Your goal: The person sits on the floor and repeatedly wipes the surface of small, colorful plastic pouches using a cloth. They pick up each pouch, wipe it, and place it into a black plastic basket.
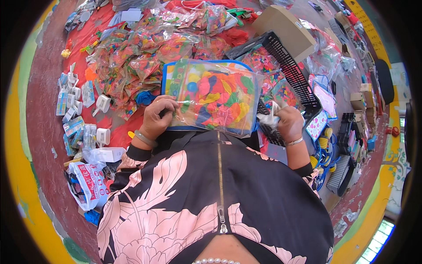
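Observation:
On my lap, a clear plastic bag of flat, multicoloured balloons (pixel 222 99) lies over a blue-edged, colourful padded piece (pixel 169 72). A green printed strip runs along the bag's left side. My left hand (pixel 157 115) is closed at that side, thumb and fingertips pinching the bag's edge. To the right of the bag, my right hand (pixel 290 124) grips a crumpled whitish wad (pixel 269 118), cloth or plastic, I cannot tell which. A black slatted crate (pixel 292 66) with more balloon bags stands just beyond this hand.
A large heap of balloon bags (pixel 145 57) covers the red sheet ahead. An open cardboard box (pixel 283 33) sits behind the crate. White plastic gadgets (pixel 103 104) and a printed carrier bag (pixel 88 185) lie left. Blue-and-yellow coiled items (pixel 324 147) lie right.

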`<control>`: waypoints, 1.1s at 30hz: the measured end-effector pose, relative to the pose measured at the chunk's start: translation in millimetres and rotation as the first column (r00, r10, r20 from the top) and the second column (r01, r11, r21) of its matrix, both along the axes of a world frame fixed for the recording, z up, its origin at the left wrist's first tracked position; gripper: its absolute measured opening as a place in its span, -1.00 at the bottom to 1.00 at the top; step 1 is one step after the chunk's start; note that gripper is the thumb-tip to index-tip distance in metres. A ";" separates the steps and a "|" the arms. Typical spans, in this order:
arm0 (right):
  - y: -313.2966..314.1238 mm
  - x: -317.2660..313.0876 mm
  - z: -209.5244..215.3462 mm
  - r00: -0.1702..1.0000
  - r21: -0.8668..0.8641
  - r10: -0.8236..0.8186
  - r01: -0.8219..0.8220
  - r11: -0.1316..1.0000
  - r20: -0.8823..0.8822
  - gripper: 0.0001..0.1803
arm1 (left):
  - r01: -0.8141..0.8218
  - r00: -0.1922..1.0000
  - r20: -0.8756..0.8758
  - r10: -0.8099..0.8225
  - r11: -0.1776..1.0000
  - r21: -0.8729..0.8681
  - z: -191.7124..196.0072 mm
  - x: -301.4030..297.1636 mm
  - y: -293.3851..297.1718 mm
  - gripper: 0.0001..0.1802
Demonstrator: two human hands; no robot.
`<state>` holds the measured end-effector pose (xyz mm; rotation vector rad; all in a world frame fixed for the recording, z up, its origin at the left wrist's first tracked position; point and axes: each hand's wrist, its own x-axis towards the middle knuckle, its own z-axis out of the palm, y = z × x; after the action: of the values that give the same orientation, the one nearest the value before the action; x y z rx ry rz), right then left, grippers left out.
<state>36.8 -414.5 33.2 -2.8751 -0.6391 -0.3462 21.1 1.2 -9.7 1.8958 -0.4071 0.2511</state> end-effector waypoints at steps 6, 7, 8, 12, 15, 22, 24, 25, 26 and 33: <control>19.0 22.5 29.2 0.823 0.377 -0.188 0.433 0.818 -0.537 -0.65 | 0.005 1.000 0.007 -0.005 0.999 0.039 2.6 -1.6 -1.4 -0.85; 28.8 23.7 30.8 0.788 0.323 -0.148 0.406 0.855 -0.598 -0.61 | 0.014 1.000 0.007 -0.014 0.999 0.043 2.2 0.0 -1.8 -0.85; 42.6 18.3 24.3 0.801 0.407 -0.066 0.372 0.834 -0.595 -0.57 | 0.024 1.000 0.008 -0.024 0.999 0.047 2.2 1.1 -1.9 -0.85; 65.9 16.0 22.8 0.793 0.383 -0.035 0.332 0.862 -0.608 -0.61 | 0.030 0.999 0.022 -0.033 0.995 0.097 7.1 0.5 -2.5 -0.86; 68.9 12.1 31.0 0.892 0.174 -0.111 0.205 0.963 -0.438 -0.68 | 0.045 0.999 -0.007 -0.045 0.994 0.099 9.0 0.0 -2.6 -0.86; 78.1 9.2 38.8 0.902 0.202 -0.130 0.230 0.952 -0.412 -0.71 | 0.083 0.995 -0.053 -0.080 0.995 0.060 0.7 2.3 -1.7 -0.87; 77.7 10.3 30.7 0.916 0.269 -0.121 0.236 0.934 -0.383 -0.73 | 0.086 0.994 -0.073 -0.083 0.995 0.044 0.4 1.9 -1.9 -0.87; 77.0 11.2 27.1 0.922 0.304 -0.115 0.237 0.923 -0.369 -0.74 | 0.081 0.994 -0.080 -0.078 0.996 0.041 1.4 1.5 -2.6 -0.87; 76.0 12.4 25.7 0.914 0.326 -0.120 0.258 0.910 -0.388 -0.76 | 0.076 0.994 -0.087 -0.072 0.996 0.039 2.4 1.3 -3.5 -0.87; 61.3 23.1 10.8 0.806 0.424 -0.018 0.330 0.843 -0.592 -0.79 | 0.070 0.995 -0.078 -0.064 0.994 0.084 7.3 1.3 -3.7 -0.85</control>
<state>59.9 -353.2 44.0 -2.3255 -0.1202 0.2944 22.4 -2.5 -2.4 1.9658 -0.4358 0.1181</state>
